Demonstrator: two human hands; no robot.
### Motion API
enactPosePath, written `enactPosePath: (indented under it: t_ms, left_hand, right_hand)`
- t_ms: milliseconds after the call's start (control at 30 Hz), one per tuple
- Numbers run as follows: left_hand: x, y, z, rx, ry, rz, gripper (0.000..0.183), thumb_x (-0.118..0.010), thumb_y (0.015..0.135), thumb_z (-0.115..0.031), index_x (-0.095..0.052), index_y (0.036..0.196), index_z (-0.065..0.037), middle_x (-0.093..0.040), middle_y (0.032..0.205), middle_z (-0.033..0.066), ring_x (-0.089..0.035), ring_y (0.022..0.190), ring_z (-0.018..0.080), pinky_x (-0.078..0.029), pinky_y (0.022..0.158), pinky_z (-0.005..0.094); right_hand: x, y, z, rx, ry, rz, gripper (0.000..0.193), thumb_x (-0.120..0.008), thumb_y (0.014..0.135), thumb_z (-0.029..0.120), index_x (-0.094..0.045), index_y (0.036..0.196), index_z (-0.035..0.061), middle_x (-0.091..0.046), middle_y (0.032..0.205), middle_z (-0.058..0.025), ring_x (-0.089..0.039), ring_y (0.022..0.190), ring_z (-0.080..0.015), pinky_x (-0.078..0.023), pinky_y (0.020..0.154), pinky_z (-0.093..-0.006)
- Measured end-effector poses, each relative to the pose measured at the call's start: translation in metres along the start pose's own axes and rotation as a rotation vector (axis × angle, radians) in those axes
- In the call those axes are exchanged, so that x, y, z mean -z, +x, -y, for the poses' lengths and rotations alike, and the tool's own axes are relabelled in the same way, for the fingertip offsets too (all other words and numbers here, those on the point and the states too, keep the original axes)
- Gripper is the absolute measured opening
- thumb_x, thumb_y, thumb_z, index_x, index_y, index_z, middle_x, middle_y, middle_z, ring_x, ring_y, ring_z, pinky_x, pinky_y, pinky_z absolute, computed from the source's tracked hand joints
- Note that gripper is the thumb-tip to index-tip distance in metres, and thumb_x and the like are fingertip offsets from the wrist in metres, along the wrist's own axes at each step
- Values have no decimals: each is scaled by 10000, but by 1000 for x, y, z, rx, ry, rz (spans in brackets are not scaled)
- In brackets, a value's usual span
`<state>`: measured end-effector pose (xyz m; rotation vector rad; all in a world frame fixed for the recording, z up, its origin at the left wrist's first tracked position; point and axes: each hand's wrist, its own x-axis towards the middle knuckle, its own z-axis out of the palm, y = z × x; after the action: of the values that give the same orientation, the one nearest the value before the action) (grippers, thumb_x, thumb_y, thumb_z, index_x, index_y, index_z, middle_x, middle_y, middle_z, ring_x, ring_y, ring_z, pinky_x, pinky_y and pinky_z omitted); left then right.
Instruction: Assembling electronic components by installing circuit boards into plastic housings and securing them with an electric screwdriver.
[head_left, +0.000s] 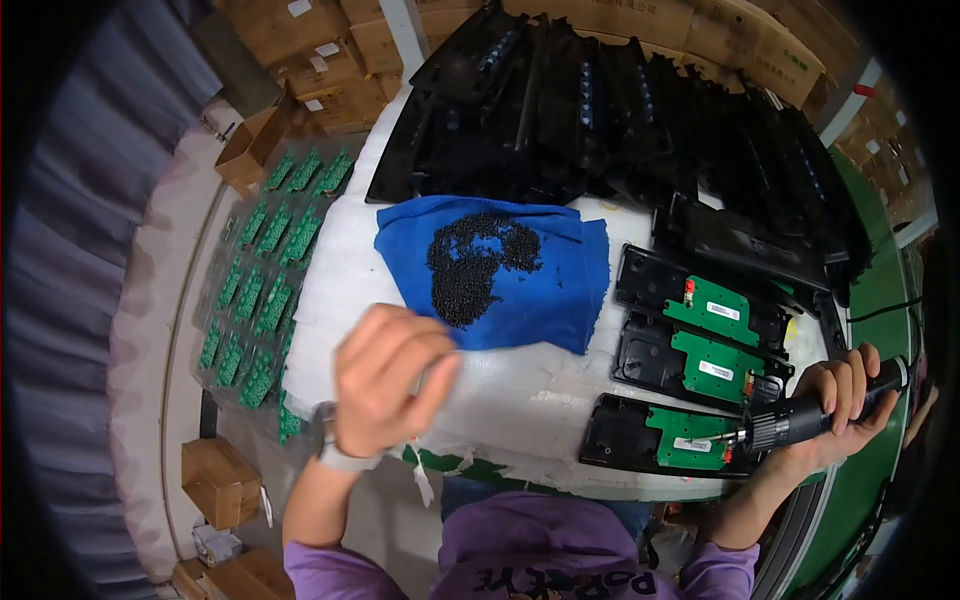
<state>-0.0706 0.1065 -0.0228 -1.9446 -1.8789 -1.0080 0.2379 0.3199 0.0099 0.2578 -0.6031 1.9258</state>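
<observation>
My left hand hovers just below a blue cloth that carries a heap of small black screws; its fingers are pinched together, and whether a screw is between them I cannot tell. My right hand grips a black electric screwdriver, its tip resting on the green circuit board of the nearest black plastic housing. Two more housings with green boards lie side by side behind it.
A tall pile of black plastic housings fills the back of the white-covered table. At left, a clear tray holds several green circuit boards. Cardboard boxes stand behind and on the floor at lower left. A green conveyor runs along the right.
</observation>
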Motion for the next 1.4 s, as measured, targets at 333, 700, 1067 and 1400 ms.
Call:
enactPosePath:
  t_ms: [333, 700, 1067, 1400]
  left_hand:
    - [-3, -14, 57, 89, 59, 135, 219, -730, 628, -52, -596, 795, -3, -583, 798, 93, -553, 757, 265, -456, 653, 330]
    - [-3, 2, 55, -55, 208, 167, 233, -684, 648, -55, -577, 851, -12, -583, 852, 87, -553, 798, 263, -430, 679, 348]
    - [8, 47, 48, -26, 120, 64, 181, -658, 656, 10, -542, 795, 2, -557, 814, 111, -527, 764, 290, -429, 676, 348]
    - [32, 21, 43, 115, -31, 423, 133, -692, 636, 7, -599, 728, -12, -573, 780, 87, -536, 766, 249, -447, 674, 333]
  right_hand:
    - [4, 2, -15, -44, -64, -26, 251, -525, 889, 263, -382, 915, 59, -420, 595, -21, -432, 415, -114, -359, 485, -283]
    - [2, -1, -15, -38, -52, -26, 268, -526, 885, 277, -373, 926, 61, -422, 588, -29, -440, 417, -129, -379, 482, -302]
    - [7, -1, -13, -67, -73, -10, 271, -505, 895, 291, -362, 934, 64, -435, 600, -37, -438, 414, -144, -380, 496, -317]
    - [2, -2, -14, -83, -25, 16, 267, -520, 887, 278, -365, 927, 64, -431, 585, -37, -431, 403, -143, -382, 497, -318]
